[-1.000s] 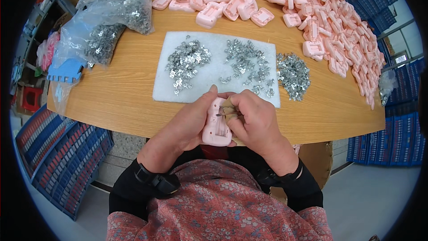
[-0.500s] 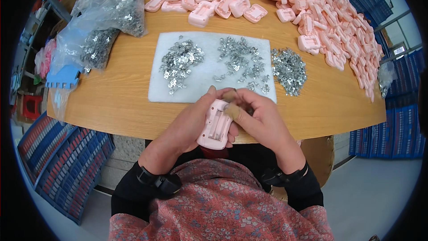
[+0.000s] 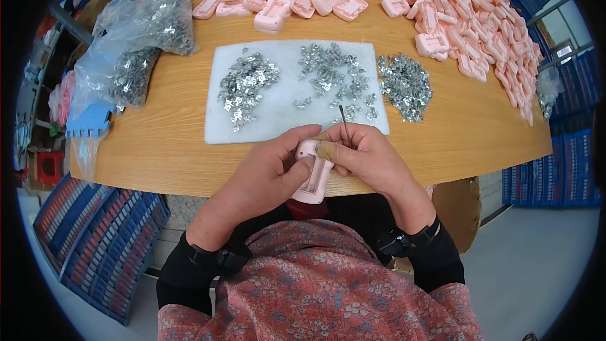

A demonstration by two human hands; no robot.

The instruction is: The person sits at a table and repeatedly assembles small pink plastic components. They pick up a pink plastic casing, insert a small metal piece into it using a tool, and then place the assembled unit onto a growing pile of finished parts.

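Note:
A pale pink plastic battery casing [image 3: 310,191], with a long battery slot facing up, is tilted between my hands at the table's near edge. My left hand [image 3: 268,167] is closed around it, thumb pressed into the slot. Closed at the casing's upper right corner, my right hand [image 3: 369,161] has tan coverings on its fingertips. A thin dark metal rod tool [image 3: 344,123] sticks up from that hand's fingers; its lower end is hidden. Beyond lies a white foam mat [image 3: 284,123] bearing two loose heaps of small silvery metal clips, a left heap [image 3: 249,85] and a right heap [image 3: 328,69].
Another clip heap [image 3: 405,87] sits on the wooden table [image 3: 158,145] right of the mat. Pink casings [image 3: 467,31] pile along the far and right sides. Clear plastic bags [image 3: 136,66] of clips and a blue foam piece [image 3: 88,120] lie at left.
My left thumb has moved from the casing's side into its slot. The rod tool now stands up out of my right hand. The view has shifted slightly.

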